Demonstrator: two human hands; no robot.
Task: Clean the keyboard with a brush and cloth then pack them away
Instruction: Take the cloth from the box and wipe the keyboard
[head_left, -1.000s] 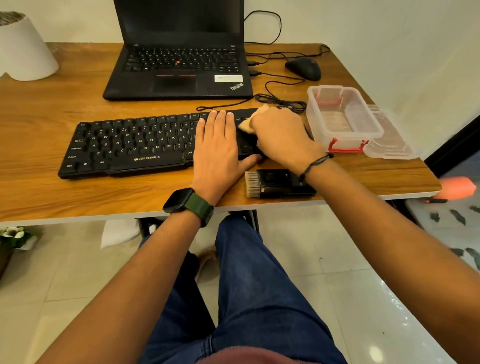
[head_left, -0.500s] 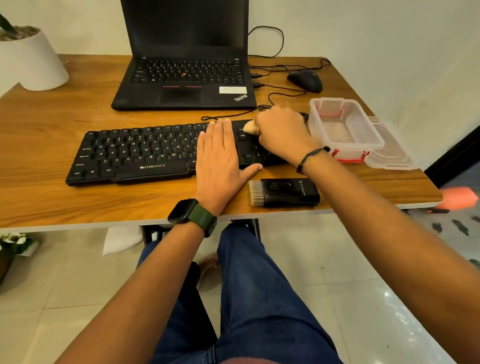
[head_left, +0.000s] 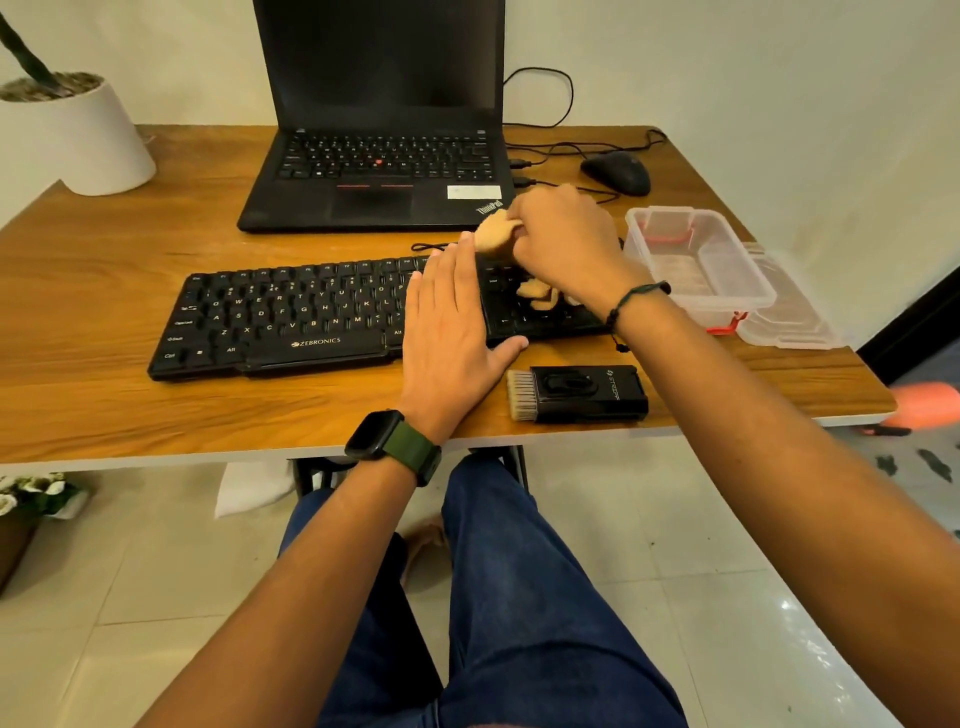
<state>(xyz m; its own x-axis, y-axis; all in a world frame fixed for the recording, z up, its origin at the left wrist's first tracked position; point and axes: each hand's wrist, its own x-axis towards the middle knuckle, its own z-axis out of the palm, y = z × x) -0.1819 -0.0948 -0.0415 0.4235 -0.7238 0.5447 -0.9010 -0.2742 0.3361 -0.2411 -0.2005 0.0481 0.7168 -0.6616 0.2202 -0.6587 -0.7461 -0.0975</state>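
Over the keyboard's (head_left: 322, 317) right end, the right hand (head_left: 563, 239) clutches the cloth (head_left: 493, 231), left hand (head_left: 452, 332) pressing flat beside it.

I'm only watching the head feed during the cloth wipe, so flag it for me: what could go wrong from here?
1. The cloth hangs loosely from the right hand; a trailing fold may snag keys at the right end of the keyboard.
2. The keyboard cable lies just behind the wiping spot, and the cloth could catch it.
3. The brush lies near the desk edge beside the right forearm, which might knock it off.
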